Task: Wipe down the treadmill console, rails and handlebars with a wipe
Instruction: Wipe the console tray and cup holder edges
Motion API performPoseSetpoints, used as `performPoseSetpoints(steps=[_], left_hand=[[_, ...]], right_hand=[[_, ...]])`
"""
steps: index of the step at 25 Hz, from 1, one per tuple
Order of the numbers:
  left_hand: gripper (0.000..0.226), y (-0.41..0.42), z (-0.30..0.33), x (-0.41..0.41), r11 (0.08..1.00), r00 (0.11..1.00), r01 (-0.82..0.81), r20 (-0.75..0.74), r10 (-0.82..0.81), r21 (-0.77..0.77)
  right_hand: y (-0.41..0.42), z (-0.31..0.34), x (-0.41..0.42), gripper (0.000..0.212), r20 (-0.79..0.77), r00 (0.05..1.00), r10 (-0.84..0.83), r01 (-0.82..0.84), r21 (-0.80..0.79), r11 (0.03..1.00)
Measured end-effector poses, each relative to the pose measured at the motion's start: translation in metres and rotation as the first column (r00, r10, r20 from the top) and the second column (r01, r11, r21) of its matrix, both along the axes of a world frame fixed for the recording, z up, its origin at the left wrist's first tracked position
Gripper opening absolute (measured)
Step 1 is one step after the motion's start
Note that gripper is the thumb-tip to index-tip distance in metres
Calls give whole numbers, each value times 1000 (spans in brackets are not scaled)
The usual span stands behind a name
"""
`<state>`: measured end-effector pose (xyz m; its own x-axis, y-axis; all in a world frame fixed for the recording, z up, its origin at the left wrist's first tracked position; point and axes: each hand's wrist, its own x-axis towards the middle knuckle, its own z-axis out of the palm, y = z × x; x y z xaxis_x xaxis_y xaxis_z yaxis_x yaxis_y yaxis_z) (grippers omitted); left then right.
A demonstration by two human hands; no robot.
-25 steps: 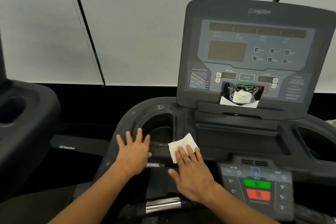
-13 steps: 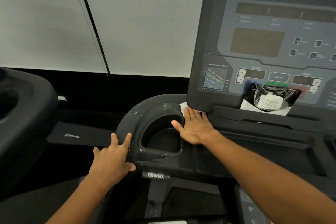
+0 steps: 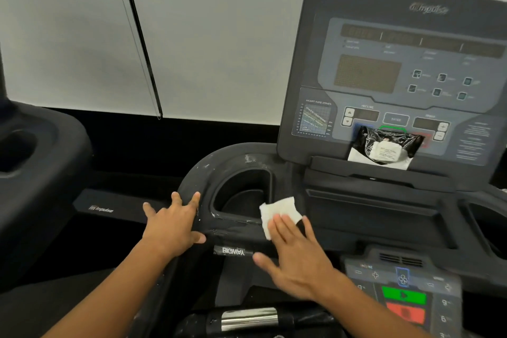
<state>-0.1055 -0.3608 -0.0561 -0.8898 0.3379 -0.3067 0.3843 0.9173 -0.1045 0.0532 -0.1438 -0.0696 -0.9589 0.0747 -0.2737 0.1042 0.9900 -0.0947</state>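
A white wipe (image 3: 278, 212) lies on the dark treadmill deck just right of the left cup holder (image 3: 241, 195). My right hand (image 3: 297, 258) is flat, fingers spread, pressing the wipe's near edge down with the fingertips. My left hand (image 3: 174, 225) rests flat and open on the rounded left rim of the deck. Behind them stands the upright console (image 3: 395, 77) with its dark display. A lower keypad (image 3: 403, 296) with green and red buttons is at the bottom right. A chrome-banded handlebar (image 3: 249, 318) runs along the bottom.
A black pack of wipes (image 3: 384, 148) leans on the console's ledge. Another treadmill's tray (image 3: 33, 162) stands at the left. A second cup holder (image 3: 491, 222) is at the right edge. White window blinds (image 3: 205, 35) hang behind.
My right hand has pulled the wipe back from the console's base to the deck's front, beside the cup holder. My left hand stays on the left rim.
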Motion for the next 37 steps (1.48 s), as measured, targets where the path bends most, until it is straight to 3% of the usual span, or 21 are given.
performPoseSetpoints(steps=[7, 16, 22, 28, 31, 33, 37], left_hand=[[107, -3, -1, 0, 1000, 1000, 8, 2, -8, 13], [109, 1, 1, -5, 997, 999, 50, -14, -51, -58], [111, 6, 2, -7, 995, 999, 47, -11, -48, -85], [112, 12, 7, -4, 993, 999, 36, 4, -35, -111], [112, 12, 8, -3, 992, 999, 32, 10, -31, -120], [111, 11, 7, -3, 993, 999, 36, 8, -35, -112], [111, 4, 4, -3, 995, 999, 27, 20, -26, -91]], right_hand=[[-19, 1, 1, 88, 42, 994, -99, 99, -16, 995], [39, 2, -152, 96, 63, 960, -274, 278, -82, 957], [43, 4, -180, 95, -11, 985, -174, 172, -88, 981], [-17, 12, -198, 98, -37, 998, 54, -55, -9, 998], [-20, 4, -192, 93, -55, 990, 132, -135, -44, 990], [-1, 3, -188, 85, -100, 993, 65, -72, -73, 995], [63, 10, -159, 66, -118, 987, -107, 110, 20, 994]])
